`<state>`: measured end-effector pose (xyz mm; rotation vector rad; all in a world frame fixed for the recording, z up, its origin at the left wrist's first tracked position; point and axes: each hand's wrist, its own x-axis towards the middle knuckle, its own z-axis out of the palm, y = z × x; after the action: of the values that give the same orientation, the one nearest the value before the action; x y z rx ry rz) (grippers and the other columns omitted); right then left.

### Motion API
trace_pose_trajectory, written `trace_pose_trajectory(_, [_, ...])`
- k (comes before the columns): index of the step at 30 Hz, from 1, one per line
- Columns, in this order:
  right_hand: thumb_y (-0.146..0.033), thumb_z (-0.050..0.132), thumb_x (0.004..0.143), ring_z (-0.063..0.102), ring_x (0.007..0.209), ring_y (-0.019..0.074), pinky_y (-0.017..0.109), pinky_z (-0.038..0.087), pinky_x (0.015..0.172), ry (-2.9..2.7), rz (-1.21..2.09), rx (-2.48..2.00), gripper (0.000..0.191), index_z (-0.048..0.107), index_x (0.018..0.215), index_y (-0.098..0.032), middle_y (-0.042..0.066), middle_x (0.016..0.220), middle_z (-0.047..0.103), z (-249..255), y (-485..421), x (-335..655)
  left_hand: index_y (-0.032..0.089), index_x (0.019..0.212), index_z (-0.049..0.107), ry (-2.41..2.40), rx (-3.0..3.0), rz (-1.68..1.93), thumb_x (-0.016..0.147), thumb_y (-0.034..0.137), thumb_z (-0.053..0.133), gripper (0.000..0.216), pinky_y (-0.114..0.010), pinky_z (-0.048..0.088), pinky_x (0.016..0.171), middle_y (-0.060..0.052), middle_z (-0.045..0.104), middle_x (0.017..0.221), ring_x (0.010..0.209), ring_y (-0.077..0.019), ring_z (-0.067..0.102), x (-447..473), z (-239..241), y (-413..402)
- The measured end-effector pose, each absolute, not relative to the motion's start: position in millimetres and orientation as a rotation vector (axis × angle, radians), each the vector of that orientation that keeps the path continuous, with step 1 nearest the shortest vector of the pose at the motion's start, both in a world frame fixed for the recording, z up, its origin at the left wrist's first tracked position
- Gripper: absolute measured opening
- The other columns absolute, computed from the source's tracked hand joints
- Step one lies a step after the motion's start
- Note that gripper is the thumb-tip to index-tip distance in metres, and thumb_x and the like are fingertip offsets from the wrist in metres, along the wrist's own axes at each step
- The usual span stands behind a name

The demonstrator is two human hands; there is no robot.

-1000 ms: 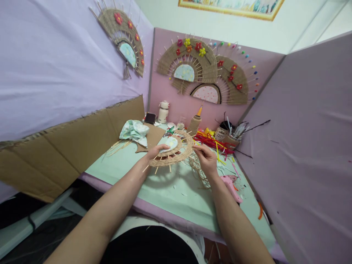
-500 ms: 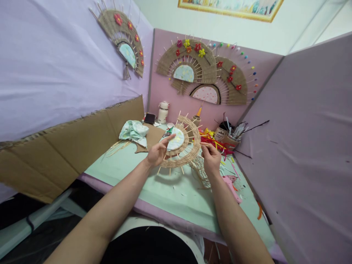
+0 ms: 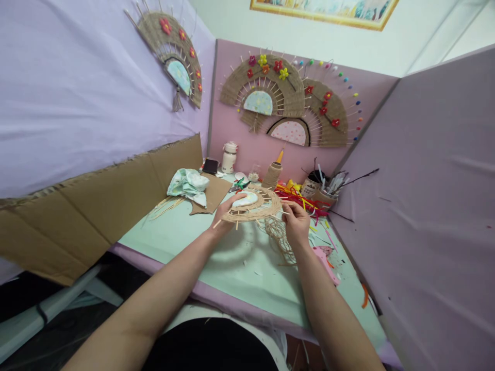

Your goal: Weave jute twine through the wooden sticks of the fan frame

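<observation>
A half-round woven fan [image 3: 255, 210] of twine on thin wooden sticks is held above the table, tilted nearly flat. Its centre is a pale cloth-covered piece [image 3: 246, 199]. My left hand [image 3: 223, 212] grips the fan at its left side, the thumb on the cloth piece. At the fan's right edge my right hand [image 3: 297, 219] is closed with fingertips pinched; they seem to hold the twine, though it is hardly visible there. Loose twine [image 3: 279, 234] hangs in a tangle below, between fan and right hand.
Behind stand a twine cone [image 3: 272, 175], a white bottle [image 3: 229, 157] and green-handled clippers [image 3: 240, 184]. A pink glue gun [image 3: 327, 264] lies right, near red pipe cleaners [image 3: 296, 197] and a cup of pens [image 3: 328, 191]. Crumpled cloth [image 3: 188, 184] lies left. Finished fans [image 3: 263, 85] hang on the partition.
The fan has tipped from facing me to nearly flat, uncovering the twine cone behind it. My left hand has turned with it; my right hand has barely moved.
</observation>
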<state>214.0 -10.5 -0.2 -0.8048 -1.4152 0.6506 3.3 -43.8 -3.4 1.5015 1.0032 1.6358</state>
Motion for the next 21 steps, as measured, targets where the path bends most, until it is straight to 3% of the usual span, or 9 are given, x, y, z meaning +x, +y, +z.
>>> trace_pose_trajectory(5, [-0.037, 0.058, 0.078, 0.035, 0.050, 0.0085, 0.023, 0.028, 0.047, -1.408, 0.681, -0.786, 0.022, 0.065, 0.082, -0.017, -0.002, 0.062, 0.052, 7, -18, 210, 0.024, 0.091, 0.068, 1.173, 1.739, 1.857, 0.070, 0.032, 0.067, 0.023, -0.041, 0.031, 0.100, -0.007, 0.056, 0.114, 0.111, -0.0249, 0.047, 1, -5, -43])
trace_pose_trajectory(9, [-0.037, 0.059, 0.077, 0.039, 0.052, 0.0096, 0.024, 0.031, 0.051, -1.424, 0.655, -0.784, 0.020, 0.064, 0.076, -0.017, -0.002, 0.061, 0.051, 11, -22, 210, 0.023, 0.092, 0.066, 1.026, 1.740, 1.803, 0.077, 0.034, 0.058, 0.020, -0.038, 0.035, 0.096, -0.007, 0.063, 0.102, 0.102, -0.0225, 0.054, 5, -5, -50])
trace_pose_trajectory(15, [-0.037, 0.059, 0.078, 0.045, 0.059, 0.0118, 0.025, 0.036, 0.056, -1.460, 0.621, -0.801, 0.023, 0.060, 0.068, -0.017, -0.001, 0.064, 0.053, 13, -24, 210, 0.023, 0.091, 0.064, 1.082, 1.709, 1.824, 0.075, 0.033, 0.060, 0.020, -0.037, 0.036, 0.095, -0.007, 0.064, 0.101, 0.105, -0.0244, 0.053, 6, -6, -60])
trace_pose_trajectory(21, [-0.033, 0.058, 0.080, 0.051, 0.071, 0.0153, 0.029, 0.042, 0.066, -1.544, 0.446, -0.792, 0.016, 0.063, 0.078, -0.018, 0.002, 0.074, 0.058, 12, -23, 209, 0.022, 0.096, 0.060, 1.164, 1.564, 1.938, 0.075, 0.034, 0.060, 0.024, -0.032, 0.039, 0.088, -0.005, 0.063, 0.092, 0.094, -0.0220, 0.055, 4, -12, -54])
